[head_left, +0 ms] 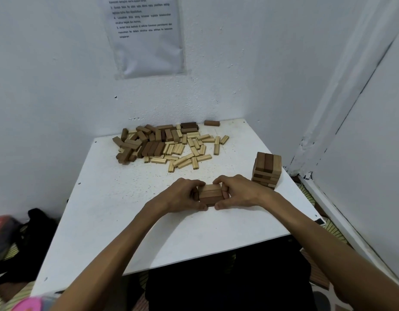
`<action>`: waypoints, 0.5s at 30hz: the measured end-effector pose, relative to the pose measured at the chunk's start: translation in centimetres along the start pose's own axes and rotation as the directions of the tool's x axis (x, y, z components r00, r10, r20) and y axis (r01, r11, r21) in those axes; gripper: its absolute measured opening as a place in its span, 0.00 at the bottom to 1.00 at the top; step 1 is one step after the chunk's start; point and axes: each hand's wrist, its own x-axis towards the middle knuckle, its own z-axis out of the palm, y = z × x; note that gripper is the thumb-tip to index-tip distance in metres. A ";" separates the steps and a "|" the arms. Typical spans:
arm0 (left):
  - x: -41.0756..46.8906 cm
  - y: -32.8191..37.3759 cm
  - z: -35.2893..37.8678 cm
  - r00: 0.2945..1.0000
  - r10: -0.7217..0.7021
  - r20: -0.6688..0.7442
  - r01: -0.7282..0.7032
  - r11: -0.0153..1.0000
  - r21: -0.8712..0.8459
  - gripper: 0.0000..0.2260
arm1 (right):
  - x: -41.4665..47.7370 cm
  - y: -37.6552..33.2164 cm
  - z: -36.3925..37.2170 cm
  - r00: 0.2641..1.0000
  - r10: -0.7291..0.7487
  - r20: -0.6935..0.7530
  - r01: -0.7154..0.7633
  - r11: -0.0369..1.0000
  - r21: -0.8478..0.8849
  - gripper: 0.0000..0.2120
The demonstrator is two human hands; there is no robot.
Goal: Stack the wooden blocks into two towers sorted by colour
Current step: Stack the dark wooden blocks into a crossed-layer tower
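Brown wood fills both hands. The left hand (183, 194) and the right hand (239, 191) curl round a small brown stack (210, 195), fingers over its far side and thumbs on its near side, squeezing it from either flank. The stack rests on the white table (149, 221), on the near side of the loose pile (169, 144) and well apart from it. It seems to be at least two layers, with three blocks side by side on top.

To the right of the pile and nearer the person stands the brown tower (267, 169), several crossed layers high. Its lower layers are a little askew and its top layer is three blocks laid side by side. Nothing touches it.

The pile itself is roughly split. Dark blocks crowd its left and far part, while pale blocks (189, 158) spread over its right and near part, lying flat at all angles. One stray brown block (212, 123) lies just beyond the pile's far right corner, by the wall.

By the look of it the task is in its early part. One brown tower is begun, and the squared stack in the hands is probably meant for it. No pale tower shows anywhere. Most of the dark blocks and every pale one in view are yet to be lifted from the pile, so well over half the work is left.
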 end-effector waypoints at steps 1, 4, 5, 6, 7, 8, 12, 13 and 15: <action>0.0 0.0 0.0 1.000 0.003 -0.001 -0.003 1.000 -0.001 0.33 | 0.1 0.0 0.0 1.000 0.001 -0.001 -0.001 1.000 0.002 0.37; 0.1 -0.1 0.0 1.000 0.002 -0.005 -0.002 1.000 -0.005 0.33 | 0.2 -0.1 0.0 1.000 0.000 -0.006 0.000 1.000 -0.002 0.37; 0.1 -0.1 0.0 1.000 0.002 -0.003 -0.002 1.000 -0.005 0.33 | 0.3 -0.1 0.0 1.000 0.001 -0.006 -0.001 1.000 -0.002 0.37; 0.1 -0.2 0.0 1.000 0.003 0.001 -0.003 1.000 -0.005 0.33 | 0.3 -0.1 0.0 1.000 0.001 -0.006 -0.001 1.000 -0.004 0.37; 0.1 -0.2 0.0 1.000 0.004 0.006 -0.004 1.000 -0.006 0.33 | 0.3 -0.1 0.0 1.000 0.003 -0.006 -0.003 1.000 -0.006 0.37; 0.1 -0.3 0.0 1.000 0.005 0.009 -0.005 1.000 -0.007 0.33 | 0.2 -0.2 -0.1 1.000 0.005 -0.005 -0.005 1.000 -0.009 0.36; 0.1 -0.4 0.3 1.000 0.012 -0.009 -0.012 1.000 0.004 0.33 | 0.3 -0.4 -0.3 1.000 0.015 0.004 -0.015 1.000 -0.006 0.36; 0.0 -0.5 0.4 0.999 0.021 -0.030 -0.020 1.000 0.021 0.34 | 0.3 -0.5 -0.3 1.000 0.017 0.006 -0.017 1.000 -0.004 0.36; -0.2 -1.0 0.8 0.994 0.038 -0.099 -0.035 0.999 0.035 0.36 | 0.2 -0.6 -0.3 1.000 0.022 0.008 -0.022 1.000 -0.006 0.35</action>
